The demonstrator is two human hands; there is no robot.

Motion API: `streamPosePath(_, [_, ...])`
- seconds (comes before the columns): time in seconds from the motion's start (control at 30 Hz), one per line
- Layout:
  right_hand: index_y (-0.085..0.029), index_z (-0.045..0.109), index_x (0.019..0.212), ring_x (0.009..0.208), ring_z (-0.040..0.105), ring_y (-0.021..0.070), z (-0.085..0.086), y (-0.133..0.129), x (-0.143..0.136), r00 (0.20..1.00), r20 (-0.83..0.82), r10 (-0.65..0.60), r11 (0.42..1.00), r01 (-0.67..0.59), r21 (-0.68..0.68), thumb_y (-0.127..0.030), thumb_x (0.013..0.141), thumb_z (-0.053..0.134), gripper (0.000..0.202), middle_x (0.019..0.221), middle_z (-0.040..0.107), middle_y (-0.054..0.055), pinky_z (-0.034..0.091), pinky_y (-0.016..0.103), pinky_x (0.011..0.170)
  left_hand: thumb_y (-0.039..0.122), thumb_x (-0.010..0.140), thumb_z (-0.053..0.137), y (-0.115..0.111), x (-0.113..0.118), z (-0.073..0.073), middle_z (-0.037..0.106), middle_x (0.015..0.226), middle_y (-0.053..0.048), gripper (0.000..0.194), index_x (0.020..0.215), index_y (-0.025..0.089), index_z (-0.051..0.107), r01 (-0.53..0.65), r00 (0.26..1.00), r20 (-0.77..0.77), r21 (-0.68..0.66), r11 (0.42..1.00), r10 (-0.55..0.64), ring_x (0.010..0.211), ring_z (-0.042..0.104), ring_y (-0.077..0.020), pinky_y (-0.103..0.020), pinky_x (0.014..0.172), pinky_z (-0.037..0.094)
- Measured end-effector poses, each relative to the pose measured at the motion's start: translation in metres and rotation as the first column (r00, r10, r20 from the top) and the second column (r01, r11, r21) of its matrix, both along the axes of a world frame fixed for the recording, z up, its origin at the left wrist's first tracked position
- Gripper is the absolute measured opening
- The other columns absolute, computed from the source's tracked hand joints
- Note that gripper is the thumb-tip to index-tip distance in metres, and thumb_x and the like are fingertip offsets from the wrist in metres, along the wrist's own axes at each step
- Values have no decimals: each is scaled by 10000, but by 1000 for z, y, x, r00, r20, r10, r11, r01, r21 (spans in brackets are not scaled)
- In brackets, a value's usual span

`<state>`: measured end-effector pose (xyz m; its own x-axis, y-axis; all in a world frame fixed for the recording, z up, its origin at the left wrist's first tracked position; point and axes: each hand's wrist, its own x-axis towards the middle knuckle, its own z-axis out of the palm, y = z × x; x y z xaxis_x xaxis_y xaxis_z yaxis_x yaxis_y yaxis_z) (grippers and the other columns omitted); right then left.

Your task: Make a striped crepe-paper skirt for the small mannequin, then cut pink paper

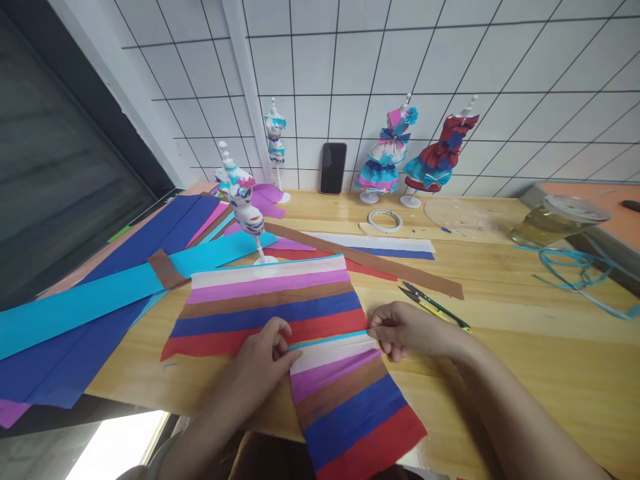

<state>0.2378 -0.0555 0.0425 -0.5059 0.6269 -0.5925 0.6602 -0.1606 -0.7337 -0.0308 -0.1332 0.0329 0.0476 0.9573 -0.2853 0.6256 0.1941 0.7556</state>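
My left hand (pixel 267 353) pinches the top left corner of a striped crepe-paper piece (pixel 350 400). At its top right corner, my right hand (pixel 400 327) pinches the same piece between thumb and fingers. The piece has a thin light-blue top edge, then white, purple, brown, blue and red bands, and it hangs over the table's front edge. Just behind it lies a larger striped piece (pixel 275 300) with the same band order, partly covered by the held one. Thread snips (pixel 435 307) with a yellow and dark handle lie beside my right hand.
A small white mannequin (pixel 245 207) stands behind the larger piece. Coloured paper strips (pixel 90 300) pile up at left. Along the tiled wall are dressed mannequins (pixel 385 153), a phone (pixel 333 168) and a tape roll (pixel 385 221). A cup of liquid (pixel 555 220) and blue ribbon (pixel 585 267) sit right.
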Motion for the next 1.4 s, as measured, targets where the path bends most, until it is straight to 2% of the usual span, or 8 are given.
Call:
streamPosePath(0.23, [-162, 512, 737, 511, 594, 92, 4, -1, -2, 1000, 3, -11, 1000, 10, 5, -381, 822, 506, 235, 608, 579, -7, 453, 175, 481, 352, 734, 549, 8, -1, -4, 496, 571, 70, 242, 889, 181, 477, -32, 975, 211, -159, 987, 65, 400, 487, -95, -201, 369, 342])
streamPosePath(0.37, [-162, 512, 746, 490, 595, 97, 2, -1, -4, 999, 34, -19, 999, 18, 29, -312, 829, 477, 175, 607, 588, -2, 444, 179, 461, 331, 719, 567, 14, -1, -7, 481, 500, 76, 234, 857, 154, 500, -40, 964, 250, -213, 976, 94, 353, 488, -100, -193, 326, 346])
streamPosePath(0.5, [-163, 507, 733, 493, 604, 109, -2, -2, -5, 999, 31, -33, 998, 32, 53, -315, 837, 456, 191, 610, 596, 6, 454, 191, 460, 311, 717, 583, 17, -2, -7, 481, 442, 80, 220, 839, 147, 501, -34, 956, 275, -242, 970, 102, 319, 465, -90, -179, 313, 337])
streamPosePath(1.03, [-172, 492, 708, 465, 594, 100, 2, -3, -10, 996, 75, -50, 996, 44, 77, -241, 804, 451, 126, 585, 596, -5, 423, 164, 418, 305, 718, 607, 22, -5, -8, 512, 439, 80, 238, 837, 163, 458, 15, 947, 312, -263, 965, 71, 306, 482, -100, -172, 292, 338])
streamPosePath(1.4, [-170, 491, 700, 465, 600, 108, -2, -3, -6, 997, 71, -34, 996, 28, 81, -272, 816, 448, 160, 589, 606, 5, 426, 171, 416, 283, 733, 584, 19, -1, -8, 485, 410, 93, 197, 808, 180, 435, -11, 958, 275, -235, 972, 77, 276, 457, -96, -159, 274, 288])
